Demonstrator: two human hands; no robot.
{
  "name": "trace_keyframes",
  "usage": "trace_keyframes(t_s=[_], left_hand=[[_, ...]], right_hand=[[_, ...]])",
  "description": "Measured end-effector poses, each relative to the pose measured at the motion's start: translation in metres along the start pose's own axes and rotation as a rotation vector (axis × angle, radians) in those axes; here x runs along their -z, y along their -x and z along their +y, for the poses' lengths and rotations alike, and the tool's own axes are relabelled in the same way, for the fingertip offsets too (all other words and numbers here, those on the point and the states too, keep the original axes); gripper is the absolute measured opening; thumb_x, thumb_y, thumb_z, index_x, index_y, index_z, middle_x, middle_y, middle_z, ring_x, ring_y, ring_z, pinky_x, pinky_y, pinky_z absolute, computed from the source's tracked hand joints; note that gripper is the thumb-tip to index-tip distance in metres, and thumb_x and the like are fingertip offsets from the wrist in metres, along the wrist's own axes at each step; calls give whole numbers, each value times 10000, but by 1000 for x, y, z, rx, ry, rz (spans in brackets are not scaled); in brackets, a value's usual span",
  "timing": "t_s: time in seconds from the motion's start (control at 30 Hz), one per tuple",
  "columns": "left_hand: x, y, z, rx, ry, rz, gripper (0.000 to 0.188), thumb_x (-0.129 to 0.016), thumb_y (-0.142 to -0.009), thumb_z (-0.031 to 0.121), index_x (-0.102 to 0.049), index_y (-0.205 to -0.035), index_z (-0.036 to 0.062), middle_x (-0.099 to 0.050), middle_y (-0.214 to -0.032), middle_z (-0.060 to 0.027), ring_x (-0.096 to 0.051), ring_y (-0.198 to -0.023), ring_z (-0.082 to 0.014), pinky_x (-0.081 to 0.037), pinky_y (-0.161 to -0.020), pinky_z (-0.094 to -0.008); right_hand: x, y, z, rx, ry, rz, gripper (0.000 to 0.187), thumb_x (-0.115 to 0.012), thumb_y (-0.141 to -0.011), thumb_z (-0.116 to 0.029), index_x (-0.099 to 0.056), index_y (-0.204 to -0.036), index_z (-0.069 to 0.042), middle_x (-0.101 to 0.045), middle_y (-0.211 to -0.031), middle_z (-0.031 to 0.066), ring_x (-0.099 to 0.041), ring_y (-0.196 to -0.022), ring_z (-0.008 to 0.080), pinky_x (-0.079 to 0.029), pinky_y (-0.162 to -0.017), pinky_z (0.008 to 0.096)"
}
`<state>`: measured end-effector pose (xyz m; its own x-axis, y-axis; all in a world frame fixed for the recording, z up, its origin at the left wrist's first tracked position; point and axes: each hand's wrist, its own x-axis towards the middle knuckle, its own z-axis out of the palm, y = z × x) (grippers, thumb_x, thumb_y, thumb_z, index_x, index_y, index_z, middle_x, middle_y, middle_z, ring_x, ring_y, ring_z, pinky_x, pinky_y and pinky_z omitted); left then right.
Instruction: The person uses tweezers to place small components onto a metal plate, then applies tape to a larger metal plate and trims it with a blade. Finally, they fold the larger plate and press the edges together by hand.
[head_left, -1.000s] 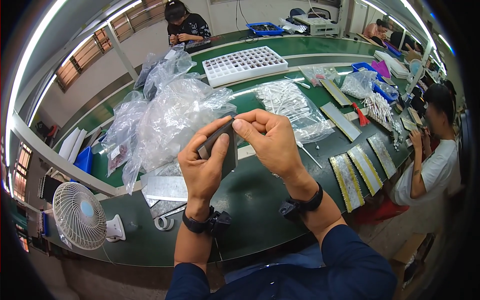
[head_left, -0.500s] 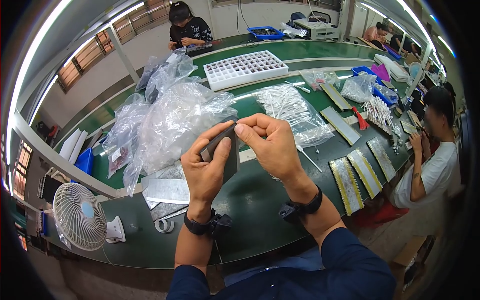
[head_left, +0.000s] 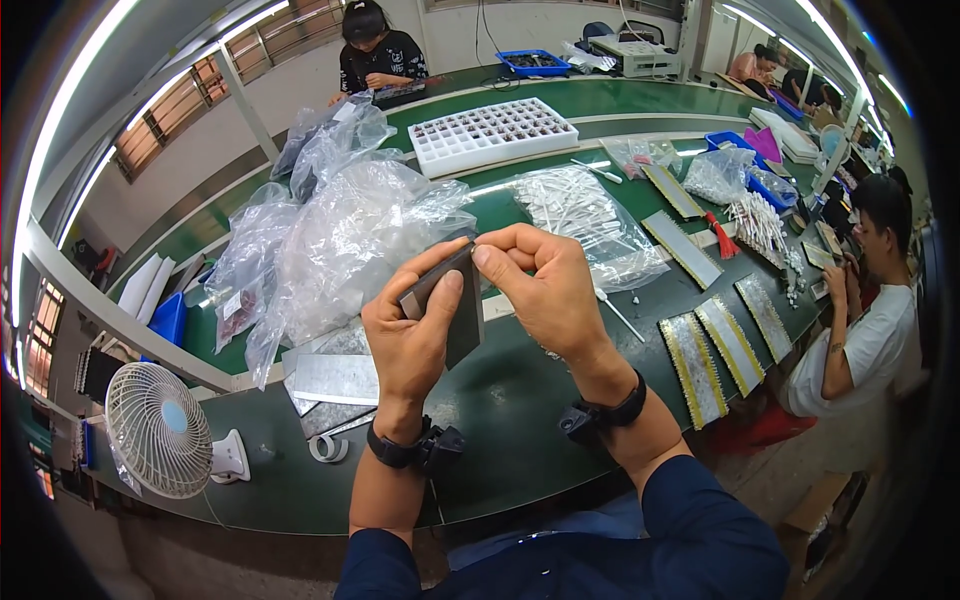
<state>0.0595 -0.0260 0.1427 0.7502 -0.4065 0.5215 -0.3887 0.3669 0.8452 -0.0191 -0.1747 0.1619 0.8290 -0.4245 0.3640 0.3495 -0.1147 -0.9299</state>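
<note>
My left hand is wrapped round a dark flat plate, held tilted above the bench with the thumb across its face. At the plate's upper end my right hand is closed in a pinch, thumb and forefinger together at the edge. Whatever lies between those fingertips is too small to make out. Just beyond the hands lies a clear bag of white sticks. A large heap of clear plastic bags is to the left.
Toothed metal strips with yellow edges lie at right. Metal plates, a tape roll and a white fan are at left. A white compartment tray stands farther back. A co-worker sits at right.
The plate has tilted slightly and shows a little more of its face. Both hands keep their grip and have barely moved.
</note>
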Motion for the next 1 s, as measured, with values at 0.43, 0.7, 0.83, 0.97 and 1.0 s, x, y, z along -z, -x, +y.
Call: trace_keyframes(t_s=[0.43,0.7,0.83,0.97,1.0], left_hand=[[-8,3,-9,-371,-370,49,196,-724,-985,-44,-757,-1178,-63,-776,-1294,-142,-739,-1147,-210,-569,-1000,-310],[-14,0,-10,-530,-519,90,51,-763,-915,-94,-721,-940,-79,-785,-1267,-172,-782,-1058,-287,-598,-884,-330],[-15,0,-10,-579,-564,91,86,-766,-908,-100,-692,-874,-73,-786,-1263,-174,-784,-1044,-295,-607,-866,-338],[-16,0,-9,-626,-608,93,147,-773,-891,-116,-656,-819,-64,-786,-1256,-182,-786,-1042,-307,-616,-864,-350],[-17,0,-9,-644,-630,91,164,-775,-884,-123,-644,-807,-61,-786,-1253,-186,-786,-1042,-312,-618,-865,-355]], right_hand=[[-5,7,-8,20,106,99,165,-717,-1036,-97,-755,-1109,45,-768,-854,-17,-600,-777,-1,-472,-672,197],[-2,7,-7,-29,12,67,165,-733,-1023,-88,-763,-1088,60,-769,-839,-11,-609,-758,-4,-465,-651,179],[-1,6,-6,-17,16,70,167,-737,-1019,-83,-763,-1088,66,-774,-847,-6,-618,-761,-5,-463,-645,172],[0,5,-7,-28,10,66,166,-738,-1017,-82,-763,-1085,67,-781,-856,-1,-628,-769,-2,-469,-649,171],[0,5,-8,-37,14,63,166,-739,-1017,-82,-764,-1084,67,-782,-857,1,-632,-771,-1,-472,-651,171]])
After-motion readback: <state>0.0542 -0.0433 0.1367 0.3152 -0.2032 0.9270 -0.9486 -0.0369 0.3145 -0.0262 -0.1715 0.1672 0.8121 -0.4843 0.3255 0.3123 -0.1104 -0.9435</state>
